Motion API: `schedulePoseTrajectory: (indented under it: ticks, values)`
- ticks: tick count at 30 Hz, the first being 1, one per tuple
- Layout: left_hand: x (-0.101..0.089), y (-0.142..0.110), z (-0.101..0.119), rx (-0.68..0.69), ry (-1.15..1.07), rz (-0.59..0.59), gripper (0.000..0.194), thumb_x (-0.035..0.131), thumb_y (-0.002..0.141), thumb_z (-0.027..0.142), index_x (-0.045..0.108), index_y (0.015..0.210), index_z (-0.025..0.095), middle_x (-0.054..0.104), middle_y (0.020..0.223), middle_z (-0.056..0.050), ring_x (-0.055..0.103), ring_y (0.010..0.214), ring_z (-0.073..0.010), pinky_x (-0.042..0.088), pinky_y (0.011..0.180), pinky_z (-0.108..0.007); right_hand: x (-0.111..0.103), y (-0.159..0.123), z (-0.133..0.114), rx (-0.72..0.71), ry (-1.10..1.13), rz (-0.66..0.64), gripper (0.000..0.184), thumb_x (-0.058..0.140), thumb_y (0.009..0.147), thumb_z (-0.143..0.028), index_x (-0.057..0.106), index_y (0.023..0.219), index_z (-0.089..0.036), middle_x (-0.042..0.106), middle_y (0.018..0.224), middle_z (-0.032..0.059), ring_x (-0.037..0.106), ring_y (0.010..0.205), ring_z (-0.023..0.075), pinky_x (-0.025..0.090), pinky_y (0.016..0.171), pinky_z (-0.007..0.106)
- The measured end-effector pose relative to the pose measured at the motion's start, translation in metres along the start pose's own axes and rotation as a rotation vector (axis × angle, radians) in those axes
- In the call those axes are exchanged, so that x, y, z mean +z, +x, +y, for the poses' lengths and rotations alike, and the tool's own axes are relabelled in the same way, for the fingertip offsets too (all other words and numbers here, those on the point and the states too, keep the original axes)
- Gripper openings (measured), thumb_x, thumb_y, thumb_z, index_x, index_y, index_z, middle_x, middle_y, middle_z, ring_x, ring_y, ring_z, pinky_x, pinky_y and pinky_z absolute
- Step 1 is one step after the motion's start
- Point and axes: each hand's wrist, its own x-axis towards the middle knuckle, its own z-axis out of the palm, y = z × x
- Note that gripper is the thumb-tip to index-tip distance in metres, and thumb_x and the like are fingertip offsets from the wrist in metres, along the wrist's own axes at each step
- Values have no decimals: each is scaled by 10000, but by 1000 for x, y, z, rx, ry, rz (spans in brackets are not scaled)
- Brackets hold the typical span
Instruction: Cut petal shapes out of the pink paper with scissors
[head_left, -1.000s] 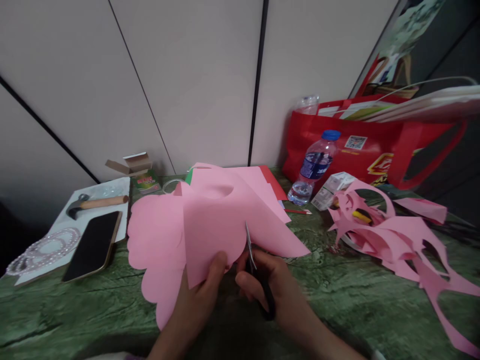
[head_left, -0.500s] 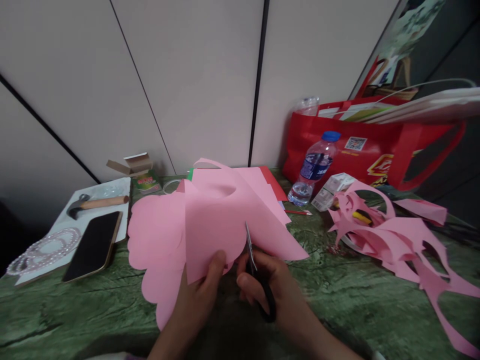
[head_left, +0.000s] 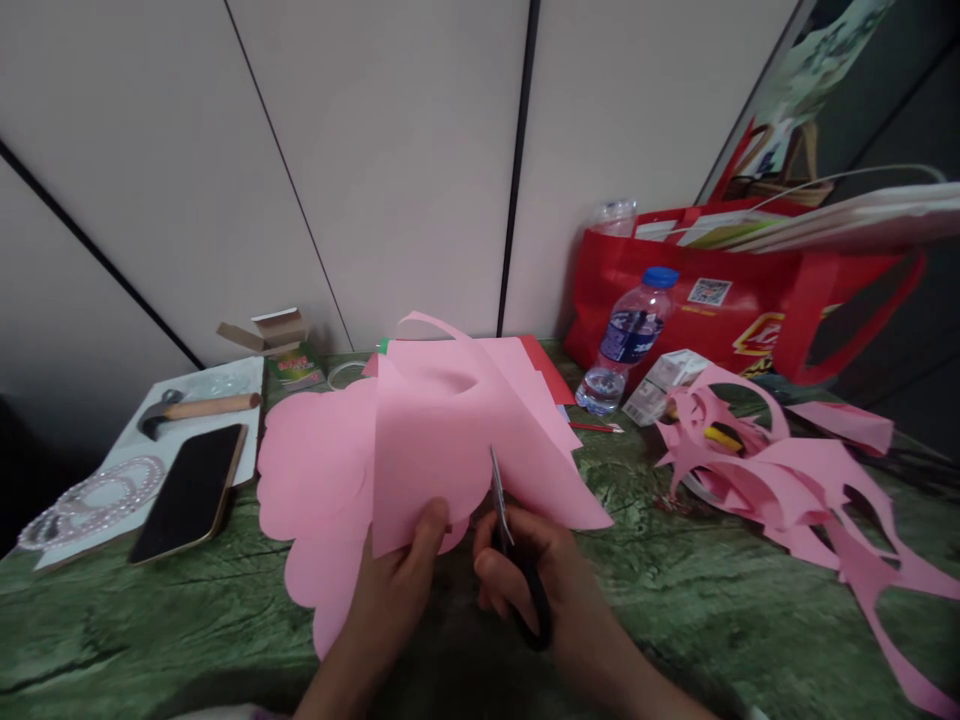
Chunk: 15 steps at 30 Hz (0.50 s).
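My left hand (head_left: 405, 570) pinches a sheet of pink paper (head_left: 435, 440) by its lower edge, thumb on top. Fingers of my right hand (head_left: 532, 565) are wrapped round the black handles of a pair of scissors (head_left: 498, 490). The blades point up and away from me, set in the paper at the end of a curved cut. A long cut flap of the sheet hangs to the right of the blades. Beneath and left of the sheet lie scalloped pink paper cutouts (head_left: 315, 460), partly hidden by my left hand.
At left are a hammer (head_left: 195, 407), a phone (head_left: 191, 490), a bead string (head_left: 97, 498) and an opened small box (head_left: 292, 360). At right stand a water bottle (head_left: 626, 340), a white carton (head_left: 664, 385) and a red bag (head_left: 720, 290), with pink paper scraps (head_left: 810, 480) before them.
My left hand and the sheet's left edge have shifted slightly, and the paper's upper strip has moved a little right. The scissors stay nearly in place in the cut.
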Motion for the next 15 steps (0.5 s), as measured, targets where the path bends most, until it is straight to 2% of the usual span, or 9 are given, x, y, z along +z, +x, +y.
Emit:
schedulePoseTrajectory:
  ticks: [8, 15]
  values:
    - [-2, 2, -1, 10, 20, 3, 272, 509, 754, 420, 604, 691, 173, 637, 700, -37, 580, 707, -205, 443, 666, -302, 0, 0, 1, -11, 20, -6, 326, 623, 698, -467, 487, 638, -177, 407, 466, -76, 399, 416, 79, 315, 423, 215]
    - [-4, 5, 0, 103, 53, 33, 219, 496, 760, 365, 585, 664, 190, 606, 641, -14, 553, 653, -192, 432, 625, -291, 0, -1, 3, 19, 14, 5, 311, 638, 694, -443, 503, 652, -166, 421, 450, -74, 405, 412, 81, 308, 426, 217]
